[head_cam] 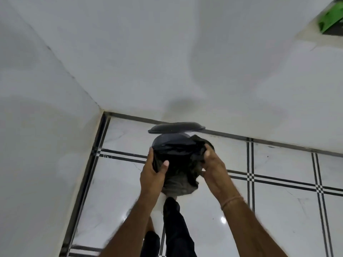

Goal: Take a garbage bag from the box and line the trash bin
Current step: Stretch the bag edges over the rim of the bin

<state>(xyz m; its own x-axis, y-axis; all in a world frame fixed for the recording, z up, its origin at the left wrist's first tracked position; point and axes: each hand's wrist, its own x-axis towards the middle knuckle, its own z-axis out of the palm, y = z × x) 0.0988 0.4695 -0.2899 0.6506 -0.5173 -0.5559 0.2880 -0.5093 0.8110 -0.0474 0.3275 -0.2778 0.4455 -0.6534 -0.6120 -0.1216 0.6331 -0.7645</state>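
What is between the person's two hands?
The black garbage bag, gripped by the left hand and the right hand, fills the stretch between them; the head view shows it.

No text, label, brand, number or sign can be read. The green box (331, 21), well up and to the right of the right hand (211, 167), is cut by the frame edge and too blurred for print. The black garbage bag (178, 160), gripped between that hand and the left hand (152, 171), shows no legible marking.
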